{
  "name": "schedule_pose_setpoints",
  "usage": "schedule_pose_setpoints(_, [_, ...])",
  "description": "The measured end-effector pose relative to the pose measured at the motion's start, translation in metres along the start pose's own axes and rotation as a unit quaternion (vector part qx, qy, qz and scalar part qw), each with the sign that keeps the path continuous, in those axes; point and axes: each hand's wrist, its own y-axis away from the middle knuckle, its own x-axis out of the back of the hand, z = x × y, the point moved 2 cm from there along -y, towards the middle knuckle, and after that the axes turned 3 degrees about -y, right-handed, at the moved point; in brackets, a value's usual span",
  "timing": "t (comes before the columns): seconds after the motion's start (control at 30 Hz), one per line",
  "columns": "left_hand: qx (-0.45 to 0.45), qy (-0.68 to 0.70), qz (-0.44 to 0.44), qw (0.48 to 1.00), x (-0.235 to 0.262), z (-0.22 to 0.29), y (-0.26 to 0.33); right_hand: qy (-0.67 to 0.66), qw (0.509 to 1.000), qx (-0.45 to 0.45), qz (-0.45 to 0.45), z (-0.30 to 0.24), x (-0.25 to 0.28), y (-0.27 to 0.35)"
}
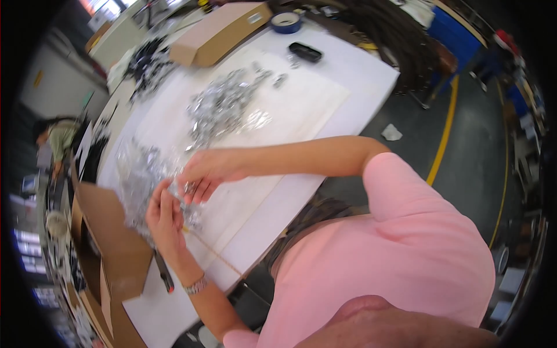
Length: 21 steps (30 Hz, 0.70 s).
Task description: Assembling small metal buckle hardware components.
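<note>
My two hands meet over the left part of the white table, above a clear plastic bag (130, 168) of small silvery pieces. My right hand (212, 167) curls its fingers round a small silvery part (190, 187), whose exact kind is too blurred to make out. Close beside it, my left hand (165, 216) has its fingers bent and thumb and fingertips drawn together; whatever they pinch is too small to name. Beyond the hands, a loose heap of small shiny silvery pieces (223, 104) lies on a pale sheet (307, 101).
A cardboard box (217, 35), a blue tape roll (285, 23) and a black case (306, 52) sit at the table's far side. An open cardboard carton (116, 238) stands left, near a dark-handled tool (163, 271). A person (61, 139) is far left.
</note>
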Motion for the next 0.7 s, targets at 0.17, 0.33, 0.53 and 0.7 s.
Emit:
schedule_pose_setpoints(0.17, [0.005,0.049,-0.060,0.997,0.020,-0.014,0.014,-0.030,0.982,-0.139,-0.127,0.027,-0.025,-0.026])
schedule_pose_setpoints(0.33, [-0.018,0.004,0.047,0.999,0.004,-0.015,0.001,0.093,0.992,-0.086,-0.029,0.020,-0.013,-0.022])
schedule_pose_setpoints(0.53, [-0.062,-0.083,0.081,0.991,-0.008,-0.006,0.010,0.525,0.840,0.122,0.065,0.012,-0.026,-0.017])
schedule_pose_setpoints(0.7, [-0.069,-0.087,0.082,0.990,-0.009,-0.009,0.010,0.712,0.677,0.165,0.092,0.014,-0.035,-0.011])
